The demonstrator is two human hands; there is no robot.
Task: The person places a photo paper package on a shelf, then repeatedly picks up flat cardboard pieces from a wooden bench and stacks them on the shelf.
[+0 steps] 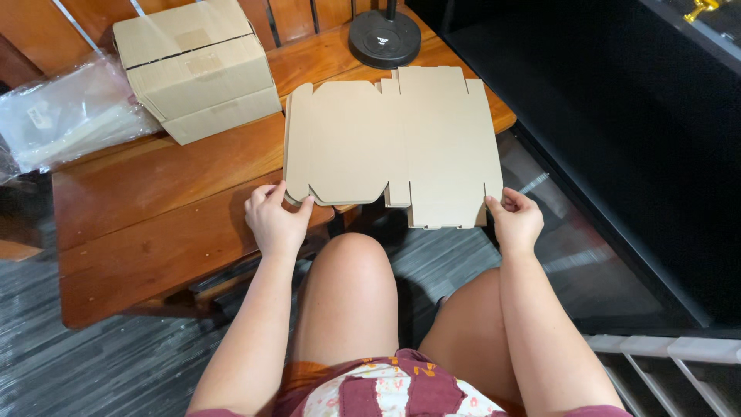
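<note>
left hand (275, 219): pinching the near left corner of the flat cardboard blank (394, 143)
right hand (515, 218): pinching its near right corner
blank: lying on the wooden table (154, 208)

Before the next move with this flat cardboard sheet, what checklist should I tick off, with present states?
1. Left hand pinches the flat cardboard blank at its near left corner: ok.
2. Right hand grips the near right corner: ok.
3. Blank lies flat, unfolded: ok.
4. Blank fully on the wooden table: not ok, near right edge overhangs.
5. Closed cardboard box apart from blank: ok.
6. Black lamp base touching blank: cannot tell.
</note>
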